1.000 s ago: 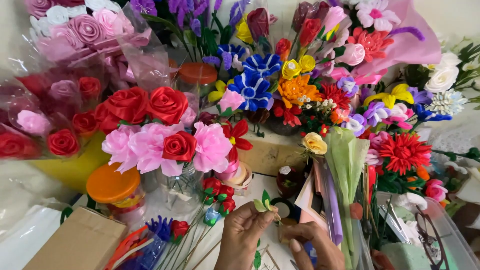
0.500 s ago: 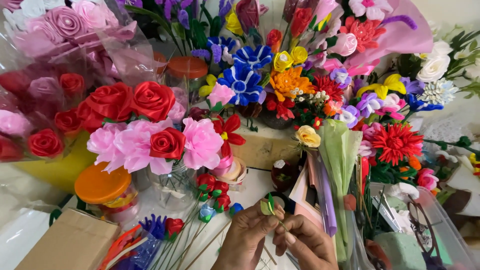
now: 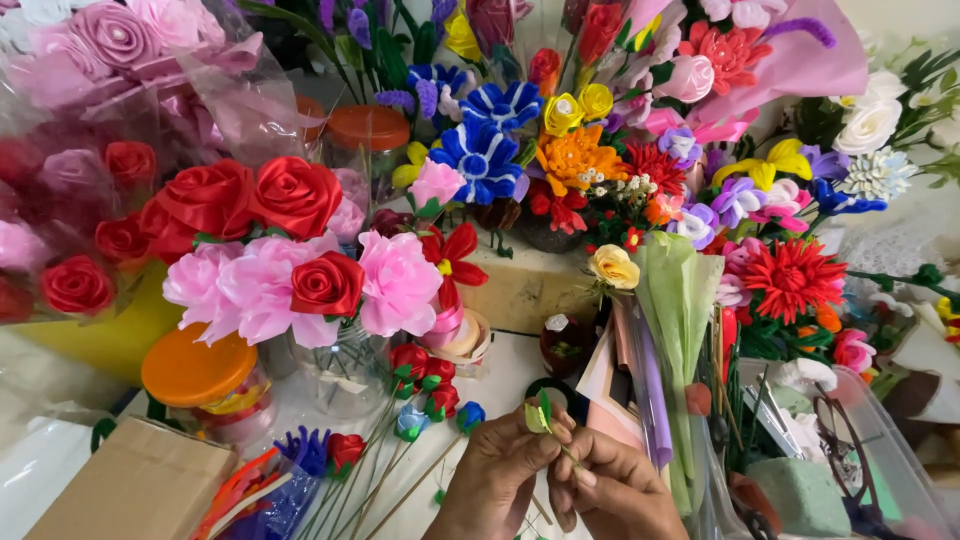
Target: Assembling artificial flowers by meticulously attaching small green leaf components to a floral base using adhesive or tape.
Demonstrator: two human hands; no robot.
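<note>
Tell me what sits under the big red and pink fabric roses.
Under the red and pink fabric roses stands a clear glass vase; an orange-lidded jar is beside it. The blooms cover the vase's mouth and most stems.

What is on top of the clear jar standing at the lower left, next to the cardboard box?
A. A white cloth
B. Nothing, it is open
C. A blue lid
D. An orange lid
D: the clear jar beside the cardboard box is closed by a round orange lid.
</note>
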